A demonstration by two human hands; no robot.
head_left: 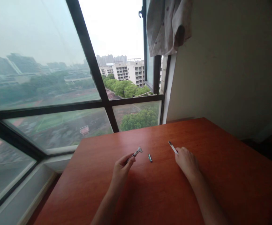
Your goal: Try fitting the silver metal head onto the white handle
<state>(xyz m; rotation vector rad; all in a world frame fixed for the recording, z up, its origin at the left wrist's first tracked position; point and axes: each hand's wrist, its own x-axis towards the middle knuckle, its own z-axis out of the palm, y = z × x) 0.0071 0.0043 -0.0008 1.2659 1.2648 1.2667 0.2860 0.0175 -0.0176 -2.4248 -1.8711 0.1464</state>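
My left hand (122,167) rests on the reddish wooden table (164,193), its fingers pinched on a small metal tool (136,152) whose clip-like head points up and to the right. My right hand (187,162) lies to the right with the fingers curled round a thin silvery strip (172,147) that sticks out toward the window. Between the two hands a small dark green piece (150,158) lies loose on the table, touched by neither hand.
A big window with dark frames (96,75) runs along the table's far and left sides. A plain wall (232,62) stands at the right. A pale garment (166,25) hangs from the window frame above the table's far edge.
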